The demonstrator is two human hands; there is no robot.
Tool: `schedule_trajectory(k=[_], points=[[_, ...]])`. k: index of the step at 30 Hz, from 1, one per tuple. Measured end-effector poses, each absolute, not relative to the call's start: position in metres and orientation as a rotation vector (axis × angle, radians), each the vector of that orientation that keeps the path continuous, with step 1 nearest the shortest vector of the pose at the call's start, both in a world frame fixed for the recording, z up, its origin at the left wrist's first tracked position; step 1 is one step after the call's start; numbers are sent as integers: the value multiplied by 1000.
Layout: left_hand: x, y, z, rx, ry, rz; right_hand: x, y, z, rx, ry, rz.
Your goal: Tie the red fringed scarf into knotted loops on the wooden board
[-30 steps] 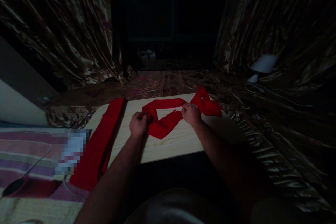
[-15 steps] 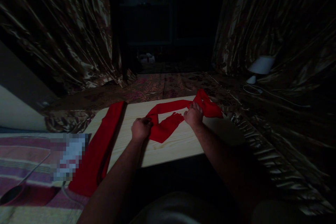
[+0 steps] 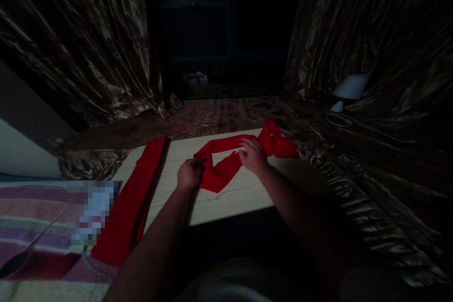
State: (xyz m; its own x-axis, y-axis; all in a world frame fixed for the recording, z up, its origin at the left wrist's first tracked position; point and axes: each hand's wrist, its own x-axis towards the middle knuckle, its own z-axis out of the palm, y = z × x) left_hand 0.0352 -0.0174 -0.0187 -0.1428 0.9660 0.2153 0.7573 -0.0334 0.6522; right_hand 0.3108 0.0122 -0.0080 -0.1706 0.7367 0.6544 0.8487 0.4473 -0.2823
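Note:
A long red cloth strip [image 3: 219,175] lies bent in loose folds on a pale wooden board [image 3: 233,200], one ragged end pointing inward. My left hand [image 3: 190,173] is closed on the strip's left fold, fingertips pinching the fabric. My right hand [image 3: 253,155] reaches over the right part of the strip, its fingers apart near the ragged end; whether it presses on the cloth is hard to see in the dim light. Beyond that hand, the rest of the strip bunches up at the board's far right corner.
A folded red cloth [image 3: 134,198] lies across the board's left side. Left of it are a striped cover [image 3: 31,222], a blurred packet [image 3: 94,212] and a dark red object [image 3: 46,264] with a cord. A white lamp [image 3: 350,87] stands far right, before patterned curtains [image 3: 116,56].
My right hand has moved left and slightly nearer, off the bunched part of the cloth strip toward its ragged end. My left hand keeps its hold in the same place.

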Motion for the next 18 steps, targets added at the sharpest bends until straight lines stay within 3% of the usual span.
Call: schedule_trajectory(k=[8, 18], points=[[37, -20, -15, 1767, 1839, 951, 271, -11, -6, -946, -2400, 297], [43, -22, -13, 2079, 2006, 759, 275, -23, 9, -849, -2373, 1148]])
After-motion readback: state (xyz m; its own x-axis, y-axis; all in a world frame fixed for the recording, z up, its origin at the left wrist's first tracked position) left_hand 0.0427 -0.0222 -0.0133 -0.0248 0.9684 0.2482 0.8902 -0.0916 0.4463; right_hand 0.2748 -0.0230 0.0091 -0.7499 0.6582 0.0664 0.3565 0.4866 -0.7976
